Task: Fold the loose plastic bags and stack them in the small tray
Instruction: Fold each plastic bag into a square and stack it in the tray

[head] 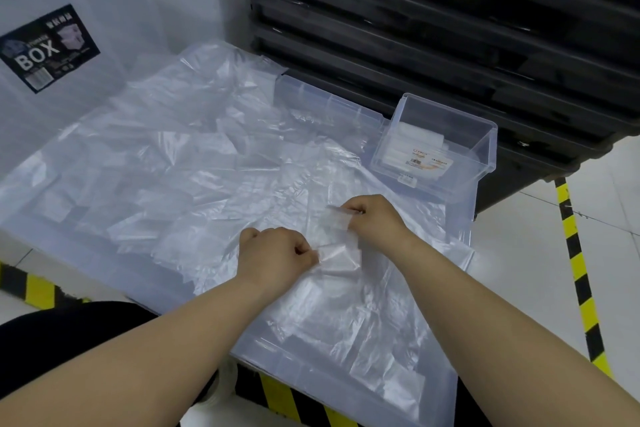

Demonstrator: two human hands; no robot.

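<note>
Head view: a small, partly folded clear bag (341,255) is held just above the middle of the work surface, between both hands. Its long axis runs roughly 12 to 6 o'clock, with the far end tipped slightly toward 1 o'clock; motion blur hides the fold lines.

Left hand (277,253): knuckles up, forearm entering from 7 o'clock, fingers curled and pinching the bag's near end. Right hand (375,218): knuckles up, forearm entering from 5 o'clock, fingers curled and pinching the far end. The two hands sit near each other without touching.

Loose bags (194,163) lie spread and overlapping under and around the hands, most of them toward 10 o'clock, on a large clear lid (434,395). The tray (486,149) stands at 1 o'clock from the hands, on the lid's far right corner, with folded bags (412,144) stacked inside. Black crates (450,28) are stacked behind the tray at 12 to 2 o'clock. A box (52,48) with a printed label stands at 10 o'clock. Yellow-black tape (576,263) marks the floor at 3 o'clock.
</note>
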